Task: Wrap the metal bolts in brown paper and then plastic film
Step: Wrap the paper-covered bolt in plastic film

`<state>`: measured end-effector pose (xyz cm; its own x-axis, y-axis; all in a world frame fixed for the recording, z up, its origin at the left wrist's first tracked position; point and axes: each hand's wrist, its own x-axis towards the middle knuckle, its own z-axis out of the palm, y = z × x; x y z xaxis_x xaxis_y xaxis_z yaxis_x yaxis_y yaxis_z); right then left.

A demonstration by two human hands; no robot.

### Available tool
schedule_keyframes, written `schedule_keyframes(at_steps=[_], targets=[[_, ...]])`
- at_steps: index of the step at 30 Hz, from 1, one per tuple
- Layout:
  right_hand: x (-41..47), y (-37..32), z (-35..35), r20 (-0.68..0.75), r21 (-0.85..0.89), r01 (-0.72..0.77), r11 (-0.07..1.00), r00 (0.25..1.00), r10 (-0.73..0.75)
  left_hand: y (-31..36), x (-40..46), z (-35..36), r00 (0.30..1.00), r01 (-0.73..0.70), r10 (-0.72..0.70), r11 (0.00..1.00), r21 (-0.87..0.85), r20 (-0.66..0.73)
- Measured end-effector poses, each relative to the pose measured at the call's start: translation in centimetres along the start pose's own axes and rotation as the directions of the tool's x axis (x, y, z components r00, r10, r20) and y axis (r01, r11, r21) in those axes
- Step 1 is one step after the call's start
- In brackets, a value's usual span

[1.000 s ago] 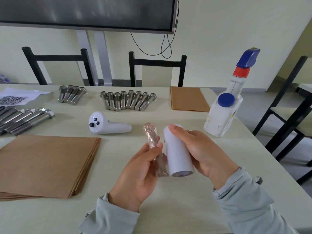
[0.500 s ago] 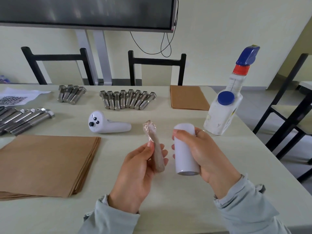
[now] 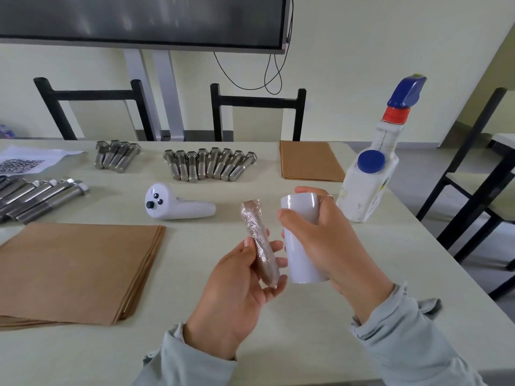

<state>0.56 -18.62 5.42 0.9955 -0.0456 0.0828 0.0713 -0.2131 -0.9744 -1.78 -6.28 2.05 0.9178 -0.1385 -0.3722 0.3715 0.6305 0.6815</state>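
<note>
Gripping wrapped bolt [image 3: 260, 243] and film roll [image 3: 302, 238], hands hover above table [image 3: 320, 316].

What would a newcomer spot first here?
Front and centre, the left hand holds a film-wrapped bolt upright beside the white film roll gripped by the right hand. Behind them lie rows of bare bolts, with brown paper stacked at left and a spray bottle at right.

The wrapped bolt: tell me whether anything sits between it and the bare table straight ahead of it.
Nothing visible does. The left hand holds the wrapped bolt above the table; the white remote lies off to its left, the film roll in the right hand to its right.
</note>
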Motion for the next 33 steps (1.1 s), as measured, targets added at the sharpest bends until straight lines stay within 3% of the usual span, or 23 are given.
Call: schedule_keyframes(at_steps=[4,9,21,27,33], targets=[[-0.7,-0.5,0.7,0.022,0.052,0.031,0.998,0.999,-0.032,-0.2,0.0,0.8,0.998,-0.013,0.012,1.000,-0.013,-0.068],[-1.4,-0.8,1.4,0.016,0.054,0.076,0.996,0.997,-0.077,-0.5,-0.2,1.2,0.987,-0.139,0.144,0.988,0.065,-0.073],[-1.6,-0.9,1.6,0.058,0.100,-0.029,0.995,0.998,0.023,-0.1,-0.1,0.9,0.968,-0.188,0.191,0.982,0.031,-0.163],[-1.8,-0.6,1.6,0.091,0.104,-0.048,0.993,0.995,0.039,-0.5,0.1,0.2,0.964,-0.236,0.246,0.966,0.103,-0.102],[-1.7,-0.5,1.0,0.084,0.113,-0.069,0.991,0.995,0.060,-0.3,-0.5,-0.3,0.912,-0.409,0.383,0.870,0.275,0.147]])
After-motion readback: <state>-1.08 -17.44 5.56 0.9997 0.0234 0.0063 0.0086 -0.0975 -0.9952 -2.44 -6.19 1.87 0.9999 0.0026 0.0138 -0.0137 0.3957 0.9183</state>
